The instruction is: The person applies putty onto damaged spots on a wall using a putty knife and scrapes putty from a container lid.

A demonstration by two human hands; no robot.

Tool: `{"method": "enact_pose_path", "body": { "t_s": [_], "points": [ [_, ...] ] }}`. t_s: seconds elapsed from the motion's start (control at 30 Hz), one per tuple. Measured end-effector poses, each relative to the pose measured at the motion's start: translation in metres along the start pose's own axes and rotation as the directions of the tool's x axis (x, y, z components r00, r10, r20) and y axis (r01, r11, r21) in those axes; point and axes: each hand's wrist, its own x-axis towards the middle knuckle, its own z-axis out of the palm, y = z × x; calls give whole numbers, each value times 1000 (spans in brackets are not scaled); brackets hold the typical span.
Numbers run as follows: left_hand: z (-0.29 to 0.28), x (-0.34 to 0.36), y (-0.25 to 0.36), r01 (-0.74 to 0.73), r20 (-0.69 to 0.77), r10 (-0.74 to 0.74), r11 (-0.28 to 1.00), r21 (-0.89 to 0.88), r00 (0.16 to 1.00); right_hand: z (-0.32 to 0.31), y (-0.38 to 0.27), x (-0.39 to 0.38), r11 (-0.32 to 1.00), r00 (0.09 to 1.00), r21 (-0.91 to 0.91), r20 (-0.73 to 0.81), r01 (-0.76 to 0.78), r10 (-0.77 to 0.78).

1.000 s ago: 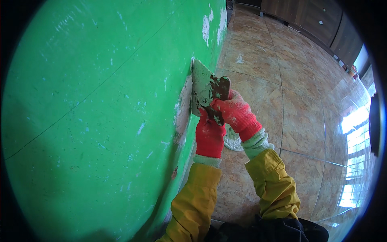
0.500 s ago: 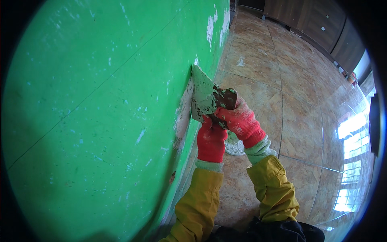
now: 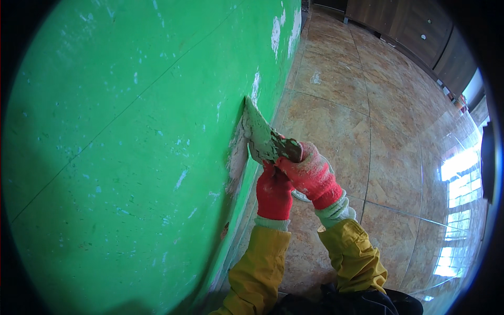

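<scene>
Below the hands, nearest the body, lie dark clothing (image 3: 349, 303) and the two yellow sleeves (image 3: 258, 257), with pale cuffs (image 3: 272, 224) at the wrists. The left hand (image 3: 274, 195), in a dusty red glove, is curled in on itself just under the tool, its fingertips close to the blade's lower edge; I cannot tell whether it pinches anything. Beside it, to its right and slightly higher, the right hand (image 3: 313, 175), gloved alike, is wrapped tightly around the dark handle of a broad scraper (image 3: 259, 135). The blade, smeared with pale paste, runs up and left from the right hand, its long edge turned toward the green wall (image 3: 131, 157); how firmly it presses there is not clear. A rough pale patch (image 3: 238, 160) shows on the wall left of the blade, above and left of the left hand. Partly hidden behind the right hand, a pale round rim (image 3: 301, 196) shows above the brown tiled floor (image 3: 336, 126), which spreads right of and beyond both hands. Farther ahead of them, white bare spots (image 3: 275, 38) mark the wall, and dark brown cabinets (image 3: 409, 26) stand far off, ahead and right.
</scene>
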Motion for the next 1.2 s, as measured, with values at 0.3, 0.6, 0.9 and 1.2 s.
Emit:
{"method": "enact_pose_path", "body": {
  "t_s": [0.3,0.6,0.9,1.2],
  "points": [
    [-9,-25,1,-40,-181,48,998,49,982,13,9,-19,999,999,-10,31,41,-40],
    [-32,-40,5,-19,-171,28,999,49,985,17,19,-28,995,995,-89,94,47,-39],
    [-33,-65,10,-19,-211,32,998,63,977,26,26,-40,997,993,-48,111,57,-51],
    [-41,-88,14,-3,-261,9,1000,26,965,31,34,-49,999,984,-19,174,39,-35]
  ]
}}
